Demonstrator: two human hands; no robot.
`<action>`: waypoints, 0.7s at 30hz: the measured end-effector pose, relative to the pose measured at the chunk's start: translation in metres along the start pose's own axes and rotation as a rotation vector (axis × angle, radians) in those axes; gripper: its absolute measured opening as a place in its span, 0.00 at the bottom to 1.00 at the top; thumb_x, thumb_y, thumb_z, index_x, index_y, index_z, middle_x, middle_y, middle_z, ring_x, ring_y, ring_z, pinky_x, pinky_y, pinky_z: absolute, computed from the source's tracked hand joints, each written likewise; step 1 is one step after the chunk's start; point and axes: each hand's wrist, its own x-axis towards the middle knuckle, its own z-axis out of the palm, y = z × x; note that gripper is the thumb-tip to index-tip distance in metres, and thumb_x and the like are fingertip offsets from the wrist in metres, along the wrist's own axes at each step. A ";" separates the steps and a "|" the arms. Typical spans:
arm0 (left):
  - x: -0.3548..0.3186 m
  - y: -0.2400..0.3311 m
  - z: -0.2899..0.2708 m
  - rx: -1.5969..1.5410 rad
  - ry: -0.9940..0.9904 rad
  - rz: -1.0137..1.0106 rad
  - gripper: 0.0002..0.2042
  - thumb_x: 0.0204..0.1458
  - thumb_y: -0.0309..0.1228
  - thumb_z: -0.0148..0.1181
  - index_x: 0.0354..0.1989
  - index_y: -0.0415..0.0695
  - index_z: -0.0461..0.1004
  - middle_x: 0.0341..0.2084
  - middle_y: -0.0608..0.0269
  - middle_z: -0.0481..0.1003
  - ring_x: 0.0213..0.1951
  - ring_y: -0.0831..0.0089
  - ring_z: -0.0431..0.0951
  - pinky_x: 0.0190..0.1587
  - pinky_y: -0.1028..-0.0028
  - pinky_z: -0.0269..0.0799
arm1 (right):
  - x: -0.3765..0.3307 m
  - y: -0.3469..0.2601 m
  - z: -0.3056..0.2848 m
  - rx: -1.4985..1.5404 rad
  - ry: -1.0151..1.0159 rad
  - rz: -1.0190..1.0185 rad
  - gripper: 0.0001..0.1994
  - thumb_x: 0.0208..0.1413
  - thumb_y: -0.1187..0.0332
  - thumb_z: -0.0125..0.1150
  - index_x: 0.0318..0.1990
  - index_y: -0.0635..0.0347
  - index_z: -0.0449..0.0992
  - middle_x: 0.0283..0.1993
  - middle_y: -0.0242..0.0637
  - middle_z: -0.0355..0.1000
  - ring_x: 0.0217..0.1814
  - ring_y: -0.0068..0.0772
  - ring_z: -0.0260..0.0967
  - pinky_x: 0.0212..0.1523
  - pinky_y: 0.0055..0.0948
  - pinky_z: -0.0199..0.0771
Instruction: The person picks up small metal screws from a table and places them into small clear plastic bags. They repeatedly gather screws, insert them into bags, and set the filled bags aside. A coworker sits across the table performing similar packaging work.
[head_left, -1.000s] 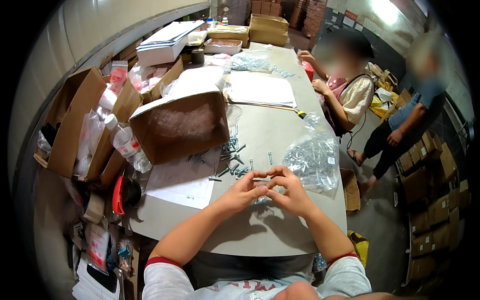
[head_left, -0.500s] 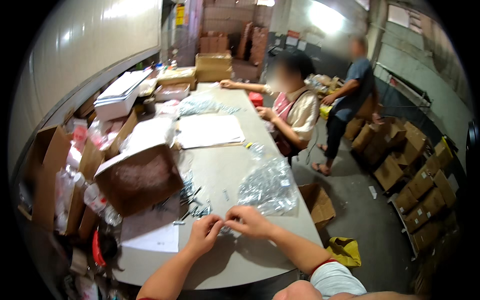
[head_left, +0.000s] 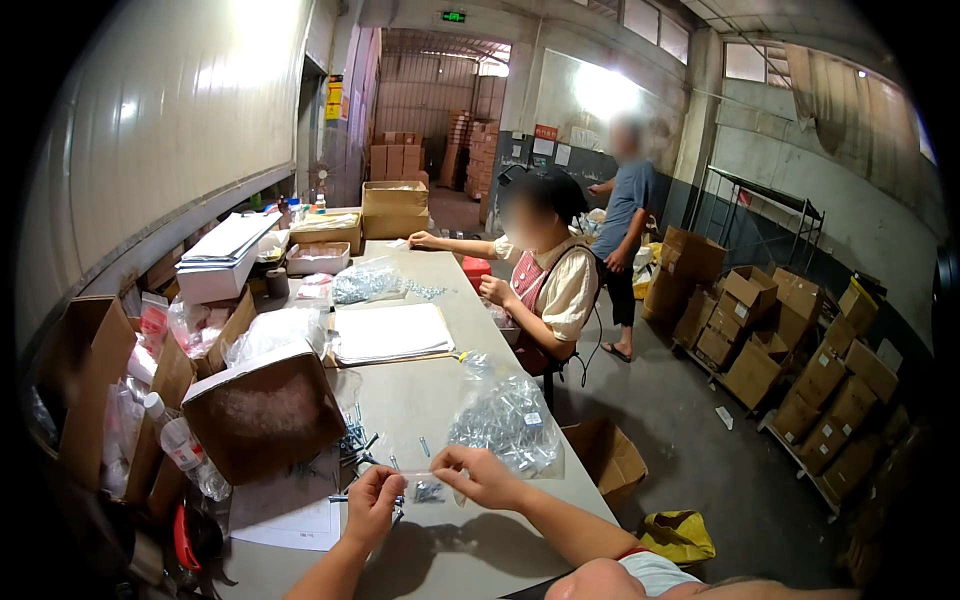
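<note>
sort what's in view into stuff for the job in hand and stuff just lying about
Likely in use:
- small bag, held by left hand and right hand
- loose screws
- big bag

Likely just lying about:
- bottle
- yellow sack

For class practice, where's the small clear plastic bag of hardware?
In the head view's lower centre, the small bag is held between left hand and right hand.

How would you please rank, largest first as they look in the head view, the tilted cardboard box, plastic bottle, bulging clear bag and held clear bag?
1. Tilted cardboard box
2. Bulging clear bag
3. Plastic bottle
4. Held clear bag, clearly smallest
</note>
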 end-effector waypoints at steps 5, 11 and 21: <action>0.005 0.005 0.006 0.186 0.138 0.102 0.02 0.55 0.23 0.56 0.34 0.37 0.72 0.24 0.69 0.72 0.26 0.84 0.70 0.30 0.83 0.66 | -0.040 0.004 -0.051 0.088 0.369 -0.136 0.07 0.64 0.67 0.48 0.38 0.60 0.70 0.33 0.31 0.73 0.32 0.20 0.64 0.33 0.25 0.67; 0.006 0.005 -0.005 0.452 0.234 0.207 0.08 0.51 0.24 0.59 0.22 0.34 0.73 0.15 0.67 0.69 0.18 0.83 0.63 0.21 0.78 0.57 | -0.198 0.029 -0.121 0.308 0.927 0.045 0.04 0.65 0.66 0.44 0.38 0.54 0.61 0.38 0.35 0.72 0.36 0.19 0.66 0.38 0.20 0.66; -0.009 0.026 -0.010 0.885 0.072 0.354 0.09 0.54 0.27 0.56 0.39 0.35 0.71 0.43 0.55 0.66 0.46 0.64 0.69 0.51 0.71 0.63 | -0.413 0.182 -0.111 -0.221 1.266 0.616 0.06 0.59 0.69 0.51 0.33 0.61 0.66 0.29 0.44 0.71 0.34 0.39 0.70 0.36 0.34 0.69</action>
